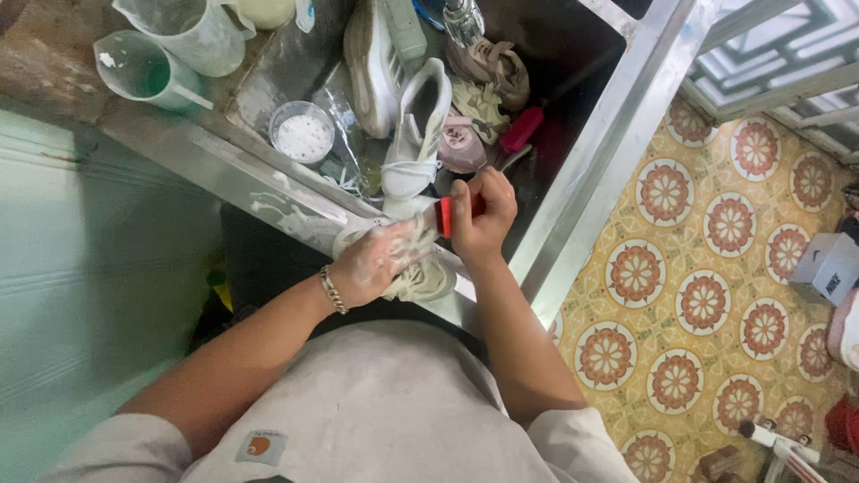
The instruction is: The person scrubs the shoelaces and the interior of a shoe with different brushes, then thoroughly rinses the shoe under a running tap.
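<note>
My left hand (378, 261), covered in soap foam, grips a pale sneaker (426, 275) at the near edge of a metal sink (573, 197). My right hand (483, 210) is closed on a red-handled brush (445, 216), its head pressed against the sneaker. A silver bracelet circles my left wrist. Most of the sneaker is hidden by my left hand.
Inside the sink lie a white sneaker (417, 134), another pale shoe (371, 63), a brown shoe (492, 67), a pink item (462, 145) and a round tub of white powder (302, 132). Two measuring jugs (143, 70) stand on the ledge. Patterned floor tiles and a shoebox (828, 265) are at right.
</note>
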